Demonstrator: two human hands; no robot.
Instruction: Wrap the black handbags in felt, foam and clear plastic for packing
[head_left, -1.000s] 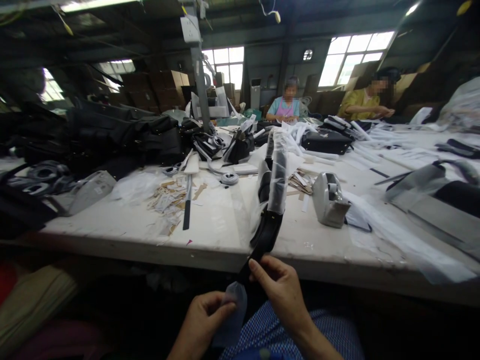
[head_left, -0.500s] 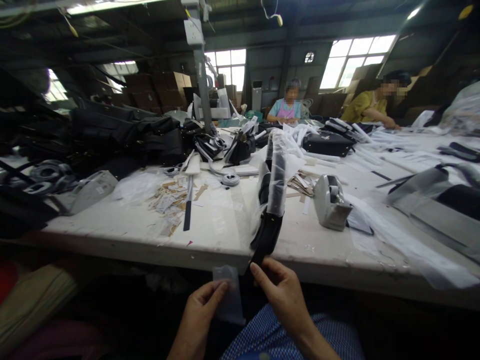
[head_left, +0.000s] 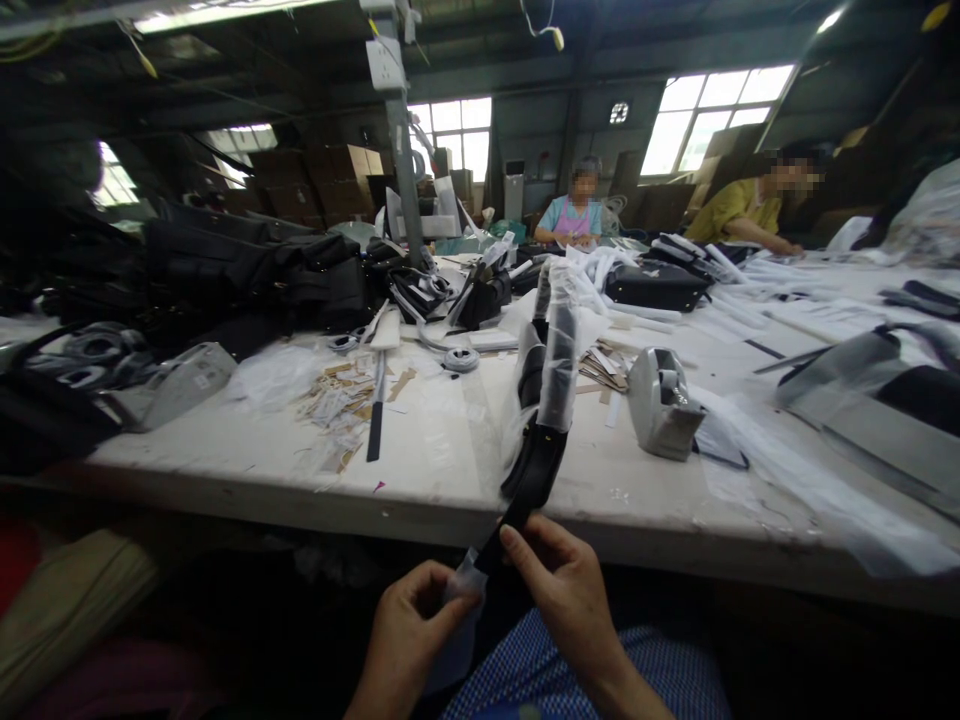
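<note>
Just beyond the table's front edge, my right hand (head_left: 562, 570) pinches the lower end of a black strap (head_left: 534, 480). The strap rises in a curve over the table, its upper part covered in clear plastic wrap (head_left: 559, 350). My left hand (head_left: 420, 620) is closed on a small translucent plastic sheet (head_left: 459, 640), held between thumb and fingers. The sheet's upper corner lies against the strap's tip, beside my right fingers. How far the sheet goes round the strap is hidden by my fingers.
On the white table (head_left: 420, 470) lie paper scraps (head_left: 341, 400), a narrow black strip (head_left: 374, 432) and a grey tape dispenser (head_left: 664, 405). Black bags (head_left: 225, 260) are piled at the left. A wrapped bag (head_left: 885, 410) lies at the right. Two people sit across the table.
My left hand has moved right with the plastic sheet, bringing it against the strap's end. The sheet is now bunched and partly folded. My right hand has stayed in place on the strap.
</note>
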